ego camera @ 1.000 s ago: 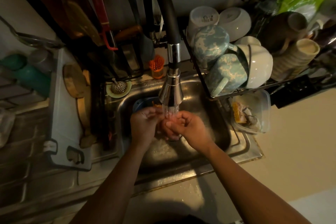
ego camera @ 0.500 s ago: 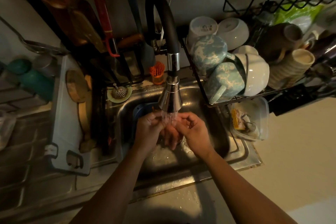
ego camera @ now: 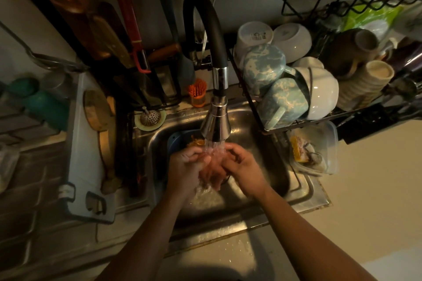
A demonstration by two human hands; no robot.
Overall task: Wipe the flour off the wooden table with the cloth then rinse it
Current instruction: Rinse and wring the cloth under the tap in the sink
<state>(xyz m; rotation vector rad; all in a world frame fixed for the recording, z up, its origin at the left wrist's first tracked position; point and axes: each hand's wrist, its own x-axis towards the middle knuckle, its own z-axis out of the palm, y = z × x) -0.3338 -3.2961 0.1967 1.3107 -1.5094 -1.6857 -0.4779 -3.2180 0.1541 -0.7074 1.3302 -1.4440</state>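
While water falls from the faucet, left hand and right hand press together beneath it, kneading advised inside the stream; any cloth between them indiscernible.

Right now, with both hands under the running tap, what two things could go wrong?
1. Water may splash off the left hand and right hand over the sink rim; drops already lie on the counter in front.
2. The mugs in the rack sit at the sink's right edge; a careless lift of the right hand could knock one.
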